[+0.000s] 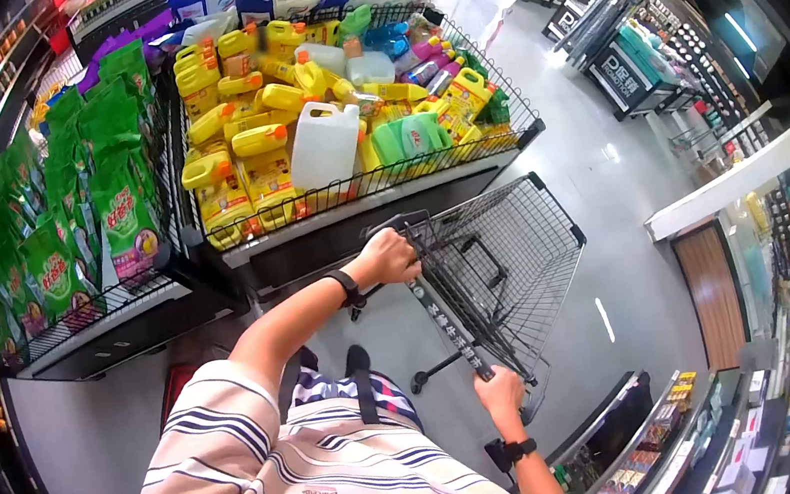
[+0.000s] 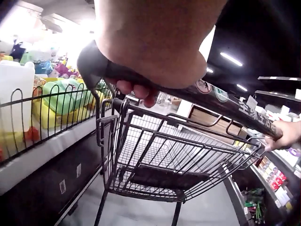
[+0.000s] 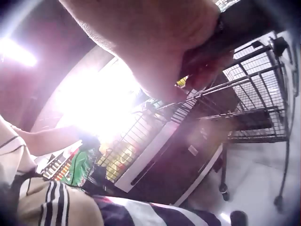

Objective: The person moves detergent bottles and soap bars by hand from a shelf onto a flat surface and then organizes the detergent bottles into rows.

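Black cart handle (image 1: pixel 444 324), left grip (image 1: pixel 389 255) curled round one end, right grip (image 1: pixel 501 392) the other, its thumb placement unclear

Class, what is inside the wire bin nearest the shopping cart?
Yellow bottles, a white jug and a green container show in the wire bin; whatever lies beneath this top layer is covered.

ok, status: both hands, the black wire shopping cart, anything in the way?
Left hand, right hand: both gripping the black bar handle. Cart upright, grey floor just ahead. Black wire-fenced bin of mostly yellow plastic jugs close on its left.
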The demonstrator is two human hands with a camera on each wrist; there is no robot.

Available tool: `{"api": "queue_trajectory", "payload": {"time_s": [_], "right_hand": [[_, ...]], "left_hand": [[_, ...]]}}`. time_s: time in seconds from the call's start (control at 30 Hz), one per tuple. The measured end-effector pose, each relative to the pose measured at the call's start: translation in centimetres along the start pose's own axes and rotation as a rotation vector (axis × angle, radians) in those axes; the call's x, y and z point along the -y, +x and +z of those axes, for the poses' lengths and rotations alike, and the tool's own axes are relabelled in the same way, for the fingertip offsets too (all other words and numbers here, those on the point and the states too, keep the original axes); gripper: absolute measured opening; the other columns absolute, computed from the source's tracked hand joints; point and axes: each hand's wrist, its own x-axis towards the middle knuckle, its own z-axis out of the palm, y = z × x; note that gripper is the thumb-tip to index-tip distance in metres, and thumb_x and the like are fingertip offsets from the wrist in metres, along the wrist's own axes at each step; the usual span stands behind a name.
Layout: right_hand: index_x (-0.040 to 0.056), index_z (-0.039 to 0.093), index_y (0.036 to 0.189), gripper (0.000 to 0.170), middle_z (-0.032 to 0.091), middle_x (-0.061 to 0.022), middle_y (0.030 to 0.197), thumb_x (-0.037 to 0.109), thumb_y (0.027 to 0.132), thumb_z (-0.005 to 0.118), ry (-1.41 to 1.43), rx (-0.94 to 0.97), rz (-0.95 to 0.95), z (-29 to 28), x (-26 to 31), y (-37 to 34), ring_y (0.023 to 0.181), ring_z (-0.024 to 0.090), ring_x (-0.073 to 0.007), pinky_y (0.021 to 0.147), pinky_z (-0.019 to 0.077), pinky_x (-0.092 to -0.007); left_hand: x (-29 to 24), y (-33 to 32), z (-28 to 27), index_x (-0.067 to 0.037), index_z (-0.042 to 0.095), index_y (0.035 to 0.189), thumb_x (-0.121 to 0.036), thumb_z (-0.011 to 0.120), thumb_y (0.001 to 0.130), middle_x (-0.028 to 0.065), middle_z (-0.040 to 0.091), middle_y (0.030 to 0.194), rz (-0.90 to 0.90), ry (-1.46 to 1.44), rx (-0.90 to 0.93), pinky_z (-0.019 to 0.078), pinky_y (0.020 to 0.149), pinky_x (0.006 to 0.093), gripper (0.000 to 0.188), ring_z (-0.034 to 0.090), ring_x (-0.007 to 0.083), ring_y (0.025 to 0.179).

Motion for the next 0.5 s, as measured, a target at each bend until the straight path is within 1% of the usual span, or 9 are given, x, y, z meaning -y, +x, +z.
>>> {"api": "queue_trajectory", "payload": {"time_s": [0.13,0.2,0.27,0.33,0.37,0.4,0.43,0.47,0.5], "right_hand": [[0.0057,0.061,0.065,0.033,0.059,-0.0188,0.065,0.039,0.07,0.063,0.009,0.086,0.037,-0.6,0.6,2.1,0.066,0.058,-0.0385,0.057,0.0437,-0.0461],[0.0058,0.062,0.067,0.033,0.059,-0.0186,0.065,0.039,0.07,0.063,0.021,0.156,0.043,-0.7,0.9,2.8,0.066,0.058,-0.0387,0.058,0.0437,-0.0456],[0.0059,0.062,0.069,0.033,0.059,-0.0184,0.064,0.039,0.07,0.062,0.034,0.216,0.053,-0.9,1.2,3.7,0.067,0.058,-0.0389,0.058,0.0436,-0.0452],[0.0048,0.063,0.073,0.037,0.059,-0.02,0.065,0.041,0.07,0.063,0.066,0.361,0.089,-1.5,1.6,4.0,0.069,0.059,-0.0393,0.059,0.044,-0.044],[0.0048,0.063,0.073,0.037,0.059,-0.02,0.065,0.041,0.07,0.063,0.062,0.368,0.099,-1.8,1.8,4.6,0.069,0.059,-0.0393,0.059,0.044,-0.044],[0.0049,0.063,0.077,0.039,0.06,-0.0199,0.07,0.043,0.069,0.064,0.08,0.508,0.123,-2.4,2.0,5.3,0.073,0.059,-0.0384,0.062,0.0452,-0.043],[0.0051,0.064,0.082,0.042,0.062,-0.0199,0.075,0.045,0.068,0.066,0.095,0.651,0.153,-3.1,2.4,6.0,0.077,0.06,-0.0375,0.066,0.0464,-0.042],[0.0051,0.064,0.082,0.042,0.062,-0.0199,0.075,0.045,0.068,0.066,0.087,0.654,0.168,-3.8,3.1,7.0,0.077,0.06,-0.0375,0.066,0.0464,-0.042],[0.0055,0.063,0.088,0.045,0.063,-0.0187,0.083,0.045,0.067,0.067,-0.049,0.708,0.081,-4.6,3.6,8.4,0.082,0.06,-0.036,0.07,0.0468,-0.0409]], "left_hand": [[1.8,1.4,0.4,-0.008,0.056,0.049,-0.035,0.048,0.072,0.0115,0.051,0.047,0.034,-0.08,-0.083,0.039,0.051,0.0376,0.036,0.052,0.0297,0.047],[2.4,1.7,0.6,-0.008,0.056,0.05,-0.038,0.048,0.073,0.0115,0.051,0.047,0.003,-0.047,0.053,0.0386,0.051,0.0373,0.038,0.053,0.0301,0.049],[3.1,1.6,0.7,-0.007,0.054,0.05,-0.035,0.052,0.072,0.011,0.051,0.048,0.035,-0.142,0.043,0.0404,0.053,0.0386,0.035,0.054,0.0305,0.051],[3.8,1.7,-0.3,-0.006,0.053,0.055,-0.029,0.057,0.071,0.0108,0.053,0.051,0.093,-0.37,-0.002,0.042,0.059,0.0409,0.028,0.054,0.0311,0.054],[4.6,1.8,-1.5,-0.005,0.058,0.071,-0.023,0.06,0.072,0.0127,0.057,0.066,0.077,-0.514,0.162,0.0438,0.068,0.0411,0.018,0.057,0.031,0.069],[5.8,2.1,-2.9,-0.005,0.058,0.071,-0.023,0.06,0.072,0.0127,0.057,0.066,0.08,-0.527,0.166,0.0438,0.068,0.0411,0.018,0.057,0.031,0.069],[7.2,2.1,-4.1,-0.005,0.058,0.08,-0.021,0.061,0.073,0.0133,0.058,0.074,0.072,-0.692,0.058,0.0437,0.073,0.0402,0.018,0.056,0.0308,0.077],[9.0,2.4,-5.1,-0.005,0.059,0.088,-0.019,0.061,0.074,0.0139,0.058,0.083,0.066,-0.853,-0.055,0.0436,0.077,0.0392,0.02,0.054,0.0306,0.085],[11.7,2.7,-5.8,-0.005,0.058,0.097,-0.017,0.062,0.075,0.0138,0.056,0.094,-0.021,-0.812,-0.069,0.0428,0.083,0.0375,0.025,0.051,0.031,0.093]]}}
